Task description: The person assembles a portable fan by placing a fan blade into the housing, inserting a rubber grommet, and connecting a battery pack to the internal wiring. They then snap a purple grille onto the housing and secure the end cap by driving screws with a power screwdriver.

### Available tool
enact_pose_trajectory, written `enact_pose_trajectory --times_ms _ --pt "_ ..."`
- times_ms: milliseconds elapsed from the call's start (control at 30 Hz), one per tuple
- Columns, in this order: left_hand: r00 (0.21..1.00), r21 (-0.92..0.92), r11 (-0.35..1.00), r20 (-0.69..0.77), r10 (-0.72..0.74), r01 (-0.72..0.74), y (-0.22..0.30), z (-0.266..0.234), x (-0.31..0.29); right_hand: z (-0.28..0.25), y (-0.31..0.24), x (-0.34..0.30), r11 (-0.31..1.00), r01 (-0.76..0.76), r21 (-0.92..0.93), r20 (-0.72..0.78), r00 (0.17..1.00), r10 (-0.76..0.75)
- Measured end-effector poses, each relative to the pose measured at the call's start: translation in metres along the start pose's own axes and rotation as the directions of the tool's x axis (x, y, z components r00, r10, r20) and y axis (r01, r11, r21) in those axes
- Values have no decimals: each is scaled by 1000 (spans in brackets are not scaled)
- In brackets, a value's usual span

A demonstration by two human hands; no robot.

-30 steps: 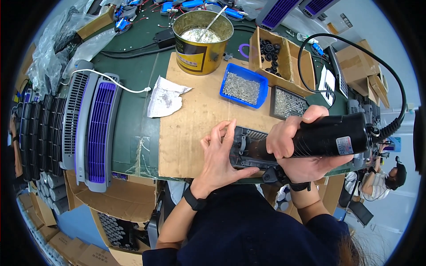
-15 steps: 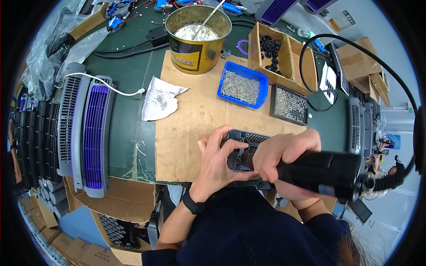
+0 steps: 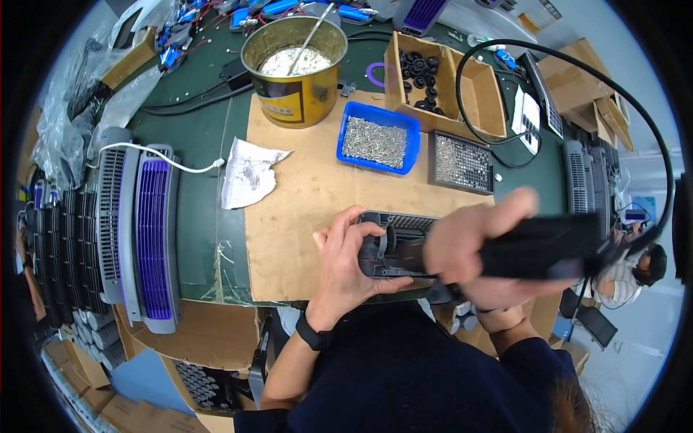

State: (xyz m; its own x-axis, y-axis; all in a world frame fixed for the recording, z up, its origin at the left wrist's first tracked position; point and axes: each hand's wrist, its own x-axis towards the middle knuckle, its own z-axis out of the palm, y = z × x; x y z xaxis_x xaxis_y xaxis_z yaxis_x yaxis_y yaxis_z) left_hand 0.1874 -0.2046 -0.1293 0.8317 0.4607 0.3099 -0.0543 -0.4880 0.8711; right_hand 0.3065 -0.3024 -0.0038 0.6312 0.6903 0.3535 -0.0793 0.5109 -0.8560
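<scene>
No legible lettering, bucket label [image 3: 282,106] included

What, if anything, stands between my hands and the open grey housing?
Nothing visible separates the left hand from the grey housing; it grips one end directly. Between the right hand and the housing is the black power tool it holds, its front end over the housing.

Navy short-sleeved top [image 3: 411,372], black wristband [image 3: 312,333] behind bare left hand [image 3: 345,268]
</scene>
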Motion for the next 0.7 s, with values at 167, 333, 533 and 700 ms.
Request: enact_pose_trajectory --times_ms 167,333,533,700 --pt "1000 -31 999 -15 -24 23 4 1 1 -90 -102 6 926 174 -334 -237 936 -261" --pt "999 18 999 4 -45 45 8 -4 -1 -233 -134 -34 321 -370 -872 -430 892 -139" --pt "992 71 997 116 -46 38 8 -11 2 -266 -78 -84 -130 -512 -849 -522 851 57" --pt "979 56 995 184 -89 80 11 -15 10 -253 -68 -96 -356 -398 -846 -412 910 -38"
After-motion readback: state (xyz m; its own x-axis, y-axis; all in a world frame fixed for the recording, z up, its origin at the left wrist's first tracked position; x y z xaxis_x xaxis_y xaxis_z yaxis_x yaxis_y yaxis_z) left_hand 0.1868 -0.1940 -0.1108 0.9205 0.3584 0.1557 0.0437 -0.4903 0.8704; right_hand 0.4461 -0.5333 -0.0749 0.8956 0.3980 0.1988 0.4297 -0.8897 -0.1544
